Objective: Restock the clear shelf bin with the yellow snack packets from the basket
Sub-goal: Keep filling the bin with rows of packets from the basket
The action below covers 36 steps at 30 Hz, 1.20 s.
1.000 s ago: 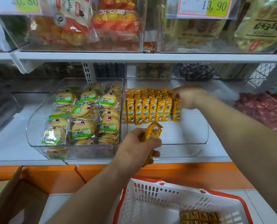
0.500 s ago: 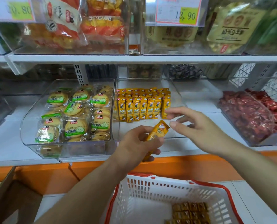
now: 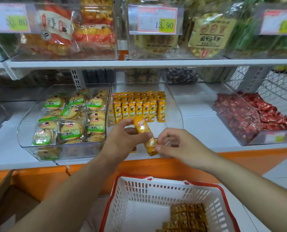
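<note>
My left hand [image 3: 122,139] grips a small stack of yellow snack packets [image 3: 143,131] in front of the clear shelf bin [image 3: 176,113]. My right hand [image 3: 174,144] pinches the lower end of a yellow packet [image 3: 150,149] from that stack. Rows of yellow packets [image 3: 139,108] stand upright at the back of the bin; its front half is bare. Below, the white basket with a red rim [image 3: 139,203] holds several more yellow packets [image 3: 188,216] in its right corner.
A clear bin of round biscuit packs [image 3: 69,118] adjoins on the left. A bin of red sweets [image 3: 250,114] sits to the right. The upper shelf [image 3: 139,63] carries bins with price tags. A cardboard box [image 3: 10,203] stands at lower left.
My right hand came back from the standing rows in the bin to my left hand and closed on the lower end of a packet there. The view shifted slightly right.
</note>
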Each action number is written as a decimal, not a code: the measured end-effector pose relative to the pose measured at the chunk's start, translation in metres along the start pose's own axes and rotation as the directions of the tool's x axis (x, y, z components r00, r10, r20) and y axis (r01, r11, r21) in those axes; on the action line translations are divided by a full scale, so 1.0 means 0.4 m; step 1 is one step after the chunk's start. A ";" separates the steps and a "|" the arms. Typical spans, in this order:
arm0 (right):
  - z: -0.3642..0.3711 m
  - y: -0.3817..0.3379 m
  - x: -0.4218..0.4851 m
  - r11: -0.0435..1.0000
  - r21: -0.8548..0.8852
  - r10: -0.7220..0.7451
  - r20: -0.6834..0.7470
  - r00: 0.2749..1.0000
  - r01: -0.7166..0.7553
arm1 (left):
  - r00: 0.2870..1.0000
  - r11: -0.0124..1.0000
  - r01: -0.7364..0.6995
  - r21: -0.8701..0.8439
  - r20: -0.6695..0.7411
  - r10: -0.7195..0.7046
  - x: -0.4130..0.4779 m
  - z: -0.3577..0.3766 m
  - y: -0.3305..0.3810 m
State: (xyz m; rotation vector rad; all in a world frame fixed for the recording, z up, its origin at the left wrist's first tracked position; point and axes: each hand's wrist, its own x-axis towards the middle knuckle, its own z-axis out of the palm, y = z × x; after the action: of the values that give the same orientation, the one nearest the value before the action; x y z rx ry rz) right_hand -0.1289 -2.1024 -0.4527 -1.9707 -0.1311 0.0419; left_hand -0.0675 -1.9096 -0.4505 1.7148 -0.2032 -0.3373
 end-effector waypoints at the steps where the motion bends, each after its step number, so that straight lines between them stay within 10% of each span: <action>1: 0.002 -0.003 0.000 1.000 -0.021 -0.003 0.015 1.000 0.004 | 1.000 1.000 0.004 0.017 0.004 -0.004 0.001 0.001 0.001; 9: -0.043 -0.039 0.035 0.989 0.145 -0.015 -0.134 0.991 0.035 | 0.993 0.998 -0.057 0.001 0.107 0.057 -0.012 0.042 0.015; 20: -0.160 0.007 0.066 0.994 -0.071 -0.104 -0.295 0.950 0.087 | 0.981 0.924 -0.186 0.334 0.006 0.195 0.089 0.085 0.076; 24: -0.205 0.041 0.086 0.989 -0.129 -0.115 -0.392 0.913 0.069 | 0.953 0.705 -0.210 0.677 -0.020 0.303 0.251 0.079 0.075; 28: -0.226 0.057 0.099 0.970 -0.221 -0.185 -0.402 0.897 0.101 | 0.920 0.278 -0.226 0.933 0.111 0.376 0.408 0.098 0.037; 36: -0.240 0.064 0.180 0.763 -0.631 -0.344 -0.208 0.916 0.143 | 0.886 0.238 -0.219 0.946 0.091 0.455 0.543 0.093 -0.059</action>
State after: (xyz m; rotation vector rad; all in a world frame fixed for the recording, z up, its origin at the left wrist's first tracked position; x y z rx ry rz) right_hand -0.0469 -2.1922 -0.4362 -2.5560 -0.2159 -0.5569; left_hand 0.1229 -2.0100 -0.5027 2.8026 -0.7433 0.4434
